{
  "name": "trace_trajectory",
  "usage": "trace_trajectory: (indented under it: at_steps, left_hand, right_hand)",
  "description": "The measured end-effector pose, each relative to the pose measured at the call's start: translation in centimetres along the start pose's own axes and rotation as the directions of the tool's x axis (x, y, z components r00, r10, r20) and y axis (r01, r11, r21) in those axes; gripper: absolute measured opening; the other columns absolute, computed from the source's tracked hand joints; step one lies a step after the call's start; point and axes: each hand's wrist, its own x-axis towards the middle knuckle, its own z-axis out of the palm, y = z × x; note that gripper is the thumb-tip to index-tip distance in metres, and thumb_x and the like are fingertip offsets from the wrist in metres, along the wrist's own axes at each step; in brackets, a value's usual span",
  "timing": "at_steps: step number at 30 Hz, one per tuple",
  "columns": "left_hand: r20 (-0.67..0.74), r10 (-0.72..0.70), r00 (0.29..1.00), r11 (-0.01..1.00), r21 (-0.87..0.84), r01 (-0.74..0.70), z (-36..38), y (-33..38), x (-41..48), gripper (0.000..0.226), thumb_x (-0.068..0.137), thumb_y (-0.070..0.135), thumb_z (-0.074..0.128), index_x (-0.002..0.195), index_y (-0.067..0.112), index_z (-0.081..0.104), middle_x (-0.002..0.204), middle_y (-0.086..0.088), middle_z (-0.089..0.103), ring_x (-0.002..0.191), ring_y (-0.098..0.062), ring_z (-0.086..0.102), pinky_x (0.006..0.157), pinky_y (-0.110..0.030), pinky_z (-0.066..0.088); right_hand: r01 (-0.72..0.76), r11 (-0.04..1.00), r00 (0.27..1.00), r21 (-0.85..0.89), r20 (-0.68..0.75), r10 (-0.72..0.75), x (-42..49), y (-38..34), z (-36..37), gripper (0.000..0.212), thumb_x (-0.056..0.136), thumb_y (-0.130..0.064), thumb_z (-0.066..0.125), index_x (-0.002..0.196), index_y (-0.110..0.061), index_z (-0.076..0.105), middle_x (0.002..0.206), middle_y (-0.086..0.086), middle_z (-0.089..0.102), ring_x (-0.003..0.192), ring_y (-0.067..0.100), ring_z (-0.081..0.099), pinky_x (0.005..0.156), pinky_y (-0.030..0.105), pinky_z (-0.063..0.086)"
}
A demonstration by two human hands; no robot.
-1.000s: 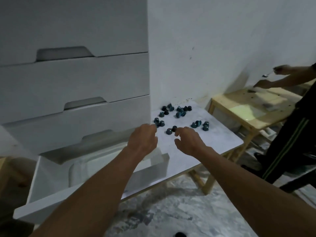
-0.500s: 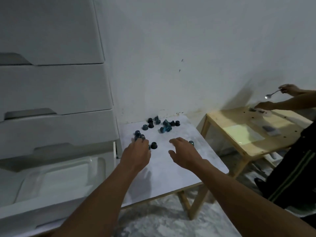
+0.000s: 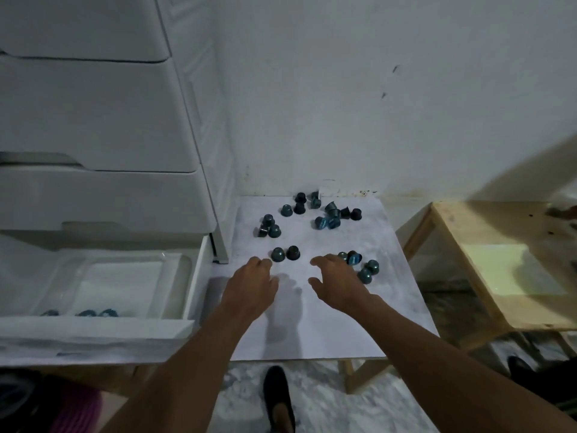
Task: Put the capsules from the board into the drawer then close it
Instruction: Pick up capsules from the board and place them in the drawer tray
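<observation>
**Hovering over capsules [image 3: 324,222] on the board [image 3: 327,332]**

Just beyond the left hand's [image 3: 253,285] fingertips stand a teal capsule [image 3: 277,254] and a dark capsule [image 3: 293,252], side by side and touching. The index fingertip is just short of the teal one, not plainly in contact. A small cluster [image 3: 352,258] lies against the far side of the right hand's [image 3: 337,282] fingers. Two more teal capsules [image 3: 371,266] sit just to that hand's right. The rest are scattered farther from both hands, towards the wall [image 3: 374,104].

The left hand is palm down with its fingers loosely bent, and nothing shows in its grasp, though its underside is hidden. The right hand is spread wide, thumb held apart from the fingers, and grips nothing. Both hands sit low over the board's white surface, casting shadows between them.

To the left of the left hand the drawer [image 3: 93,335] stands pulled out. A clear tray [image 3: 175,260] sits inside it, and a few teal capsules [image 3: 86,313] lie at the tray's near edge. Above the drawer rises the white drawer unit [image 3: 93,120]. Well to the right of the right hand is a pale wooden surface [image 3: 487,226]. Below the forearms, a dark shoe [image 3: 276,392] rests on the floor [image 3: 318,401].
</observation>
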Motion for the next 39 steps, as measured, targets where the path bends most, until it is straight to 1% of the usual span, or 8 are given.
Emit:
trace_trajectory:
  at_steps: [4,10,16,21,30,32,35,39]
  left_hand:
    - [0.025,-0.030,0.999,0.997,0.072,0.028,1.1,-1.0,4.1,0.038,0.097,0.034,0.042,0.131,0.019,0.045,0.130,0.001,0.050,0.112,-0.022,0.056,0.085,-0.030,0.043]
    - [0.142,-0.047,0.989,0.999,0.000,0.048,3.8,-2.7,11.3,0.029,0.090,0.028,0.051,0.118,0.019,0.051,0.117,-0.001,0.055,0.102,-0.021,0.059,0.083,-0.032,0.046]
    - [0.211,0.019,0.977,1.000,0.007,-0.021,6.5,-3.7,15.4,0.035,0.090,0.035,0.053,0.121,0.021,0.047,0.116,-0.001,0.052,0.104,-0.020,0.056,0.081,-0.031,0.049]
    - [0.291,0.036,0.956,0.999,-0.030,-0.029,8.0,-4.3,16.8,0.027,0.094,0.033,0.049,0.117,0.022,0.050,0.110,-0.001,0.051,0.097,-0.021,0.056,0.077,-0.032,0.047]
    - [0.228,0.004,0.974,0.995,-0.097,0.019,8.2,-4.3,17.1,0.017,0.089,0.025,0.054,0.101,0.014,0.054,0.103,-0.004,0.057,0.093,-0.022,0.057,0.077,-0.030,0.043]
    - [0.208,0.003,0.978,0.994,-0.105,0.020,7.8,-4.0,16.6,0.022,0.088,0.026,0.054,0.107,0.016,0.055,0.104,-0.004,0.058,0.096,-0.023,0.058,0.080,-0.030,0.044]
    - [0.192,0.009,0.981,0.995,-0.104,0.011,7.1,-2.9,15.7,0.041,0.089,0.026,0.054,0.129,0.022,0.050,0.115,-0.006,0.057,0.104,-0.023,0.058,0.088,-0.029,0.045]
    - [0.170,-0.027,0.985,0.995,-0.086,0.042,6.1,-0.6,14.2,0.048,0.090,0.025,0.055,0.137,0.024,0.046,0.122,-0.009,0.046,0.103,-0.023,0.057,0.090,-0.025,0.043]
  right_hand:
    - [-0.019,1.000,0.998,0.021,0.059,0.017,4.5,0.7,1.1,0.046,0.091,-0.027,0.056,0.134,-0.016,0.047,0.125,0.009,0.054,0.109,0.028,0.056,0.093,0.035,0.044]
    - [-0.067,0.998,0.985,0.011,0.158,0.064,11.3,1.4,2.6,0.034,0.090,-0.021,0.054,0.122,-0.014,0.051,0.115,0.011,0.055,0.102,0.033,0.057,0.088,0.040,0.047]
    - [-0.114,0.993,0.963,0.036,0.250,0.101,15.5,1.6,5.4,0.042,0.095,-0.026,0.046,0.136,-0.016,0.043,0.125,0.014,0.049,0.105,0.037,0.056,0.090,0.039,0.046]
    - [-0.123,0.992,0.951,0.042,0.289,0.106,16.6,1.9,6.6,0.023,0.096,-0.026,0.044,0.111,-0.013,0.055,0.108,0.012,0.050,0.089,0.035,0.057,0.079,0.038,0.048]
    - [-0.094,0.995,0.955,0.041,0.287,0.078,17.0,2.9,5.5,0.025,0.092,-0.022,0.050,0.114,-0.011,0.056,0.108,0.014,0.050,0.092,0.036,0.057,0.081,0.036,0.047]
    - [-0.083,0.996,0.959,0.040,0.276,0.069,16.5,3.3,4.9,0.026,0.091,-0.020,0.052,0.116,-0.011,0.056,0.109,0.014,0.050,0.093,0.036,0.057,0.081,0.035,0.046]
    - [-0.055,0.998,0.968,0.038,0.245,0.044,15.8,3.9,3.7,0.027,0.089,-0.016,0.053,0.115,-0.010,0.056,0.108,0.013,0.051,0.093,0.035,0.057,0.078,0.033,0.044]
    - [-0.010,0.999,0.981,0.050,0.196,0.000,14.5,4.9,1.7,0.023,0.087,-0.014,0.053,0.109,-0.009,0.057,0.105,0.012,0.052,0.093,0.034,0.056,0.076,0.032,0.043]
